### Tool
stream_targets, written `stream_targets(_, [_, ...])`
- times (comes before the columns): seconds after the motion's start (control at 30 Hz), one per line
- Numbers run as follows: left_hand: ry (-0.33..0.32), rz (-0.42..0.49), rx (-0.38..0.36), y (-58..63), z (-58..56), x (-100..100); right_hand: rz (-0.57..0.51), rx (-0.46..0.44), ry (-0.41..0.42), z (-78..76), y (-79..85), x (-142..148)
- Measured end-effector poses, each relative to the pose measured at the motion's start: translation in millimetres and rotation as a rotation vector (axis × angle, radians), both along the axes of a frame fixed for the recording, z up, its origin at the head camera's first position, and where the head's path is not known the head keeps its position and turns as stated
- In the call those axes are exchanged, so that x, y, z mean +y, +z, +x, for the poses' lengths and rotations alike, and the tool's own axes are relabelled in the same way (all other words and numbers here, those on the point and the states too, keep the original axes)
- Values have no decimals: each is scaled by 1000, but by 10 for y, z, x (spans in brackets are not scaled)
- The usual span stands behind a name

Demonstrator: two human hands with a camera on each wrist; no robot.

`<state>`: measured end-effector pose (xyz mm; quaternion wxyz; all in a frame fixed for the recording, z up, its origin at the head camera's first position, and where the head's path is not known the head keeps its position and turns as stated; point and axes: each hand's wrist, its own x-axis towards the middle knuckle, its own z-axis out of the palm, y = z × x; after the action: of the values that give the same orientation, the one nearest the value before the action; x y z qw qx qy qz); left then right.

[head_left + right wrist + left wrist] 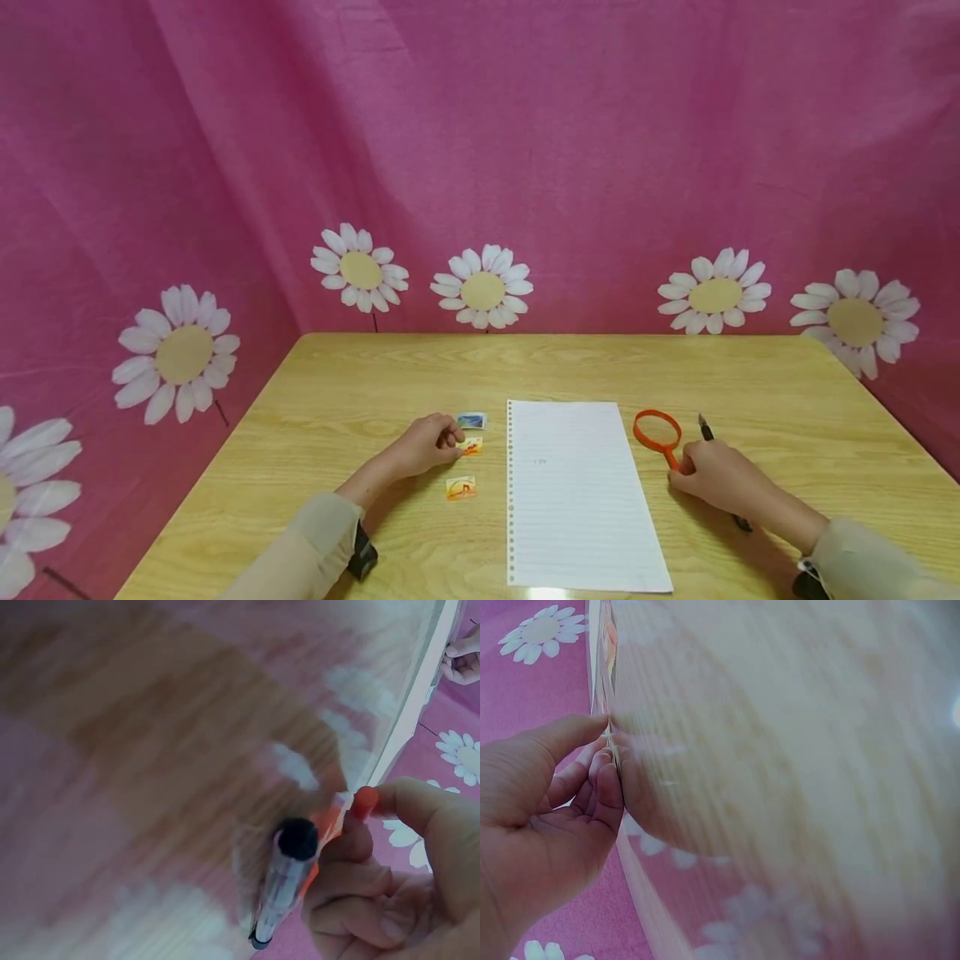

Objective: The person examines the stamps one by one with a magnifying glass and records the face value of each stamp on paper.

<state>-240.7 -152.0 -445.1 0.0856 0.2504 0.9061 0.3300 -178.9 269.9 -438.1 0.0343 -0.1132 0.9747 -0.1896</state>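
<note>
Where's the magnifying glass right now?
In the head view, the orange magnifying glass lies just right of the lined paper, left of the pen, its handle pinched by the right hand.

The magnifying glass [668, 452] is orange, the paper [581, 500] ruled white, the cloth [525, 167] daisy-patterned magenta.
</note>
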Motion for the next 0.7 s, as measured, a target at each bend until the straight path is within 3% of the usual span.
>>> stream_targets(0.27, [-1, 36, -7, 9, -15, -15, 12, 49, 24, 37, -1, 14])
stream_targets(0.43, [28, 83, -39, 70, -8, 20, -38, 135, 9, 25, 82, 85])
stream_targets(0.7, [-41, 154, -51, 77, 140, 118, -103, 265, 62, -44, 104, 276])
